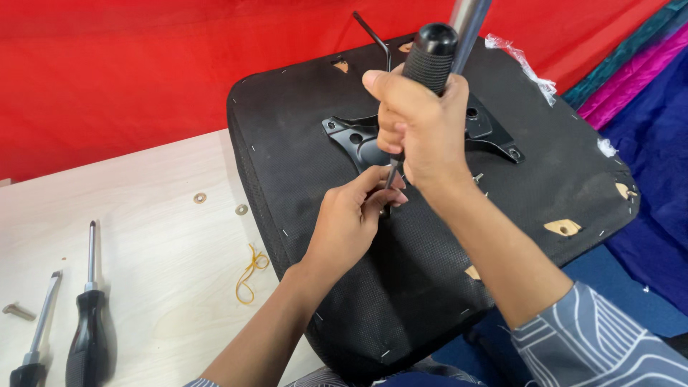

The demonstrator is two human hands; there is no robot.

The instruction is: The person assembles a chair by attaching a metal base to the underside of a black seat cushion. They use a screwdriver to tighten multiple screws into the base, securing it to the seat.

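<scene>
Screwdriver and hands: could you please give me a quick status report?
Right hand gripping screwdriver upright. Left hand steadying its tip on the seat base, by the bracket. Hex key stands behind; nothing in the way.

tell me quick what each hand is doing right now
Left hand: closed, pinching the screwdriver shaft at the seat.
Right hand: closed around the black screwdriver handle.

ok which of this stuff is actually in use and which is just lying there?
In use: right hand gripping a black-handled screwdriver; left hand steadying its tip; upturned seat cushion; metal bracket.

Lying about: two screwdrivers, bolt, two washers, rubber band, hex key.
</scene>
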